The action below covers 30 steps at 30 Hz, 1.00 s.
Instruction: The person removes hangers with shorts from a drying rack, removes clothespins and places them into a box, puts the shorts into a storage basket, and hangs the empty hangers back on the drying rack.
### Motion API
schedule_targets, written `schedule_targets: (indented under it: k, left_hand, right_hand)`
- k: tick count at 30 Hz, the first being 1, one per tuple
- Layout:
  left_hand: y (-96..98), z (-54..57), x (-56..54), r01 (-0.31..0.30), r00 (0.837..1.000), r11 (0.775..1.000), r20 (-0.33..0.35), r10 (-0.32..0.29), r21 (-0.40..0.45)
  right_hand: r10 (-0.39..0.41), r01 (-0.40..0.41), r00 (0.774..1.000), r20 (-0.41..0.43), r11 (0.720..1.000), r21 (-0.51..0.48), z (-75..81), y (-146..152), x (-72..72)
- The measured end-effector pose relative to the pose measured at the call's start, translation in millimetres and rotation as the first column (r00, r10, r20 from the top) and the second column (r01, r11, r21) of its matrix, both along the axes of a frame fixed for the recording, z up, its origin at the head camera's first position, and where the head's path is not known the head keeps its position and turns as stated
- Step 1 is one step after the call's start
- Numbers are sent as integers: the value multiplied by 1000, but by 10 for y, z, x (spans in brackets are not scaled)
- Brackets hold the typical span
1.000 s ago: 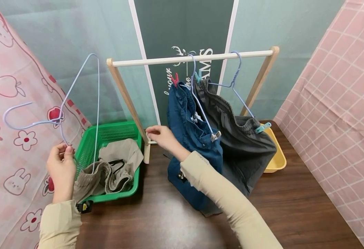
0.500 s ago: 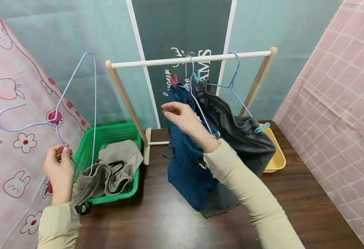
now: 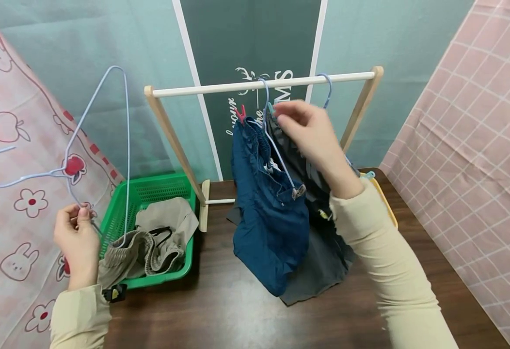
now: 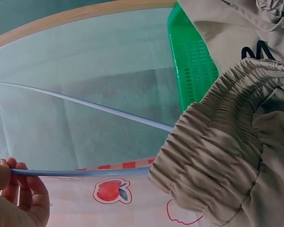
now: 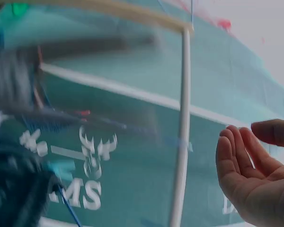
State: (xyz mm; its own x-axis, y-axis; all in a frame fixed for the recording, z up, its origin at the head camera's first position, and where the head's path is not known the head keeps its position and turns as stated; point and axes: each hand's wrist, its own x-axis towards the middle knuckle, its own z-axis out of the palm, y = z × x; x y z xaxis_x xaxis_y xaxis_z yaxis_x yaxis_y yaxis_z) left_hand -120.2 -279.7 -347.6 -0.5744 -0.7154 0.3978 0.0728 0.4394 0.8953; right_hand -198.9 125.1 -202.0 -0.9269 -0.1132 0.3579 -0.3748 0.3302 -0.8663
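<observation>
My left hand (image 3: 79,245) pinches one arm of a pale blue wire hanger (image 3: 128,140), whose hook points left. The hanger's far end goes into the gathered waistband of khaki pants (image 4: 217,137), which lie partly in a green basket (image 3: 167,183). My right hand (image 3: 313,135) is raised before dark grey pants (image 3: 320,274) on the rack, its fingers loosely bent. In the right wrist view nothing shows between its fingers and thumb. Beside it hang blue pants (image 3: 259,218), with a red clothespin (image 3: 241,114) and a metal clip (image 3: 298,192) at the waistband.
A small rack with a white rail (image 3: 220,87) and wooden legs stands on the brown table (image 3: 172,315). Partly behind my right arm is a yellow tub (image 3: 387,203). Patterned pink cloth (image 3: 32,203) closes off the left side.
My right hand has risen and moved right, from beside the rack's left leg to before the dark grey pants. My left hand keeps its grip; the hanger appears slightly farther left.
</observation>
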Motion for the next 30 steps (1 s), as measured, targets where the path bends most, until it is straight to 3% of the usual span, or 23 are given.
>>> schedule_targets:
  k: [4, 7, 11, 14, 16, 18, 21, 26, 30]
  left_hand:
    - [-24, -13, 5, 5, 1000, 1000, -9, -4, 25]
    - [-35, -19, 11, 2, 1000, 999, -13, -1, 32]
    - [-40, -21, 17, -12, 1000, 1000, -9, 12, 17]
    - [-41, -23, 22, -18, 1000, 1000, -2, 18, 9]
    - [-41, -25, 27, -20, 1000, 1000, 0, 20, 7]
    - [-41, -29, 31, -18, 1000, 1000, 2, 18, 9]
    - [-45, -42, 36, -20, 1000, 1000, 4, 20, 0]
    - [-57, -70, 38, -25, 1000, 1000, 9, 25, -17]
    - [-63, -78, 39, -29, 1000, 999, 13, 29, -19]
  right_hand:
    - [-139, 139, 990, 10, 984, -112, 169, 247, -62]
    - [-255, 259, 966, 47, 952, -162, 253, 451, -155]
    - [-432, 444, 896, 105, 882, -162, 280, 725, -313]
    - [-525, 546, 832, 181, 833, -91, 244, 919, -417]
    - [-552, 574, 798, 242, 819, -24, 196, 1034, -478]
    - [-551, 557, 777, 304, 827, 76, 139, 1136, -528]
    - [-505, 480, 780, 369, 862, 163, 41, 1250, -595]
    - [-354, 310, 835, 422, 935, 171, -74, 1351, -671]
    - [-301, 250, 860, 412, 953, 172, -87, 1376, -714]
